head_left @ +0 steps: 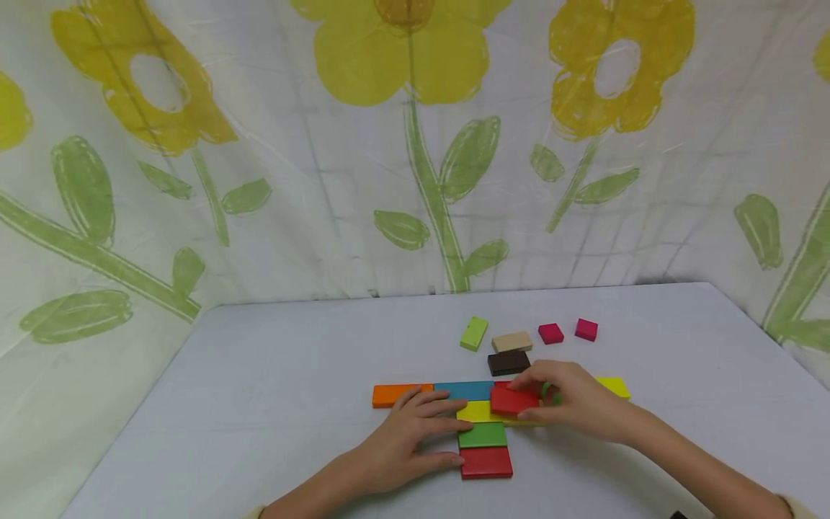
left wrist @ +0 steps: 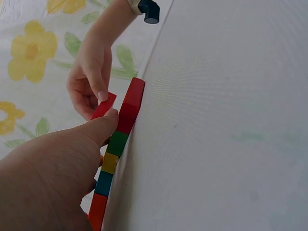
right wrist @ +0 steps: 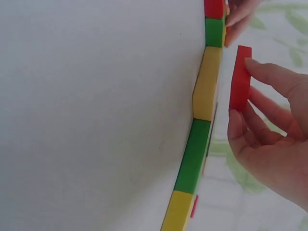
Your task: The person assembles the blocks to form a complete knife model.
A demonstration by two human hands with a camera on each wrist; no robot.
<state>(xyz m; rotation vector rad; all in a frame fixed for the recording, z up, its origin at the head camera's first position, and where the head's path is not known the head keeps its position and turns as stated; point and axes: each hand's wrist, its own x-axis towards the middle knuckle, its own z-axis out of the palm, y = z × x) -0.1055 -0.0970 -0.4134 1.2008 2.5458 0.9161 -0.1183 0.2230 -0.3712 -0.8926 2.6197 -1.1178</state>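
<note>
My right hand (head_left: 586,404) pinches a red block (head_left: 515,401) between thumb and fingers. In the right wrist view this red block (right wrist: 240,79) is tilted up on its edge, with a gap between it and the blocks. Flat coloured blocks lie in a T shape: an orange block (head_left: 397,396) and a blue block (head_left: 463,391) in the row, then a yellow block (head_left: 475,411), a green block (head_left: 483,435) and a lower red block (head_left: 486,463) going down. Spread along their left side, my left hand (head_left: 408,441) touches them with its fingertips. The right hand partly hides the row.
Behind the row lie a dark brown block (head_left: 509,362), a tan block (head_left: 512,342), a light green block (head_left: 474,333) and two small crimson blocks (head_left: 550,333). Another yellow block (head_left: 612,387) shows at the row's right end. A flower-print curtain (head_left: 292,180) hangs behind the white table (head_left: 259,404).
</note>
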